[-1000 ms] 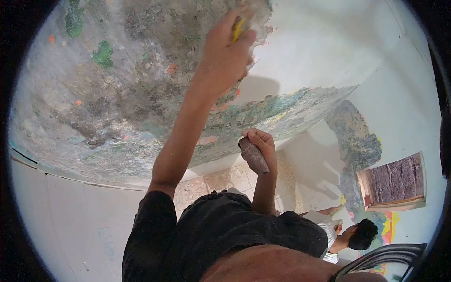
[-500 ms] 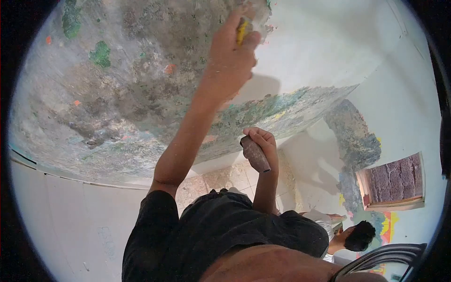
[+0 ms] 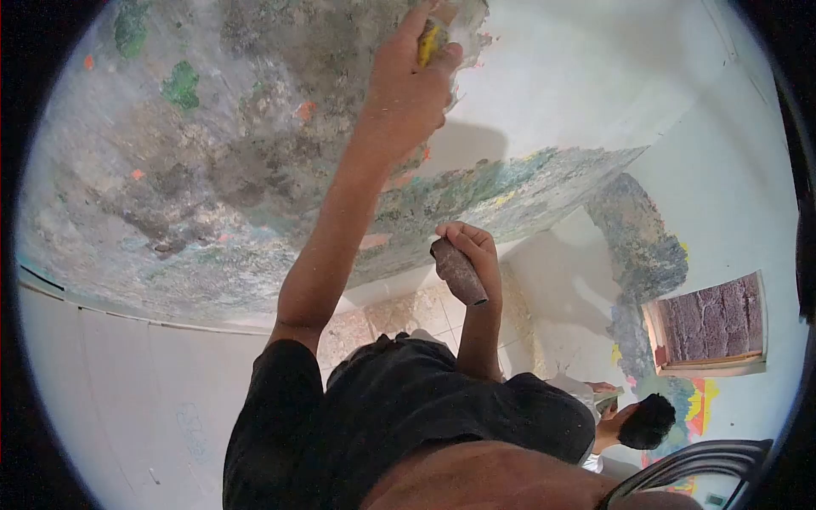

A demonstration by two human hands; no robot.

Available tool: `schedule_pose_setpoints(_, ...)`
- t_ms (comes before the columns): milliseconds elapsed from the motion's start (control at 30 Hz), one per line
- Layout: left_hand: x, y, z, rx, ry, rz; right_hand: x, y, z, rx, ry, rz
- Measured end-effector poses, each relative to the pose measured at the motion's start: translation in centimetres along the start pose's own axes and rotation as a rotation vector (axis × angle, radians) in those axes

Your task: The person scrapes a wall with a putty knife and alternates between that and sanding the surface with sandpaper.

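Observation:
My left hand (image 3: 412,89) is raised against the wall, closed round the yellow-and-black handle of a scraper (image 3: 432,41). The scraper's blade lies at the border between bare mottled plaster (image 3: 280,153) and white paint (image 3: 578,76); its edge is hard to make out. Lower down, in front of my body, my right hand (image 3: 478,248) grips a rolled brown sheet (image 3: 460,274) that looks like sandpaper. That roll is held away from the wall, with one end pointing down to the right.
A co-worker in white (image 3: 650,421) is at the lower right, holding something small and greenish. Beyond is a framed wall opening (image 3: 714,325) showing rough blocks. Dark cables (image 3: 705,463) loop at the bottom right. Floor tiles (image 3: 433,314) show below.
My left hand has shifted slightly left with the scraper along the paint border. The right hand and its roll sit a little higher and further left.

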State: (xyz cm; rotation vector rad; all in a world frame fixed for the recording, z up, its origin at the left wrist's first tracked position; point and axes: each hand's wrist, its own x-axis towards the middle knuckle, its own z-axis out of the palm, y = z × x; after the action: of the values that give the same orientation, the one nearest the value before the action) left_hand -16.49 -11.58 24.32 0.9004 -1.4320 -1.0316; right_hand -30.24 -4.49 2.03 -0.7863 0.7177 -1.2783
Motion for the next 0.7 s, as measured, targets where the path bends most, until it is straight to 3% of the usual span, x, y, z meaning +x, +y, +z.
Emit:
schedule_pose_setpoints(167, 0.1, 1.6, 1.5, 0.041, 0.052, 0.008, 0.6, -0.1, 0.2, 0.017, -0.018, -0.013)
schedule_pose_setpoints(367, 1.4, 0.7, 0.8, 0.02, -0.023, -0.037, -0.9, -0.1, 1.0, -0.014, -0.008, -0.009)
schedule_pose_setpoints(567, 0.7, 1.2, -0.1, 0.07, 0.007, 0.039, -1.2, 0.3, 1.0, -0.057, -0.017, -0.001)
schedule_pose_setpoints(667, 1.7, -2.8, 0.8, -0.024, -0.027, 0.312, -0.8, 0.0, 1.3, -0.083, -0.028, -0.007)
schedule_pose_setpoints(700, 0.6, -3.0, 0.5, -0.08, -0.022, 0.197, -1.2, -0.2, 1.5, -0.08, -0.042, -0.013)
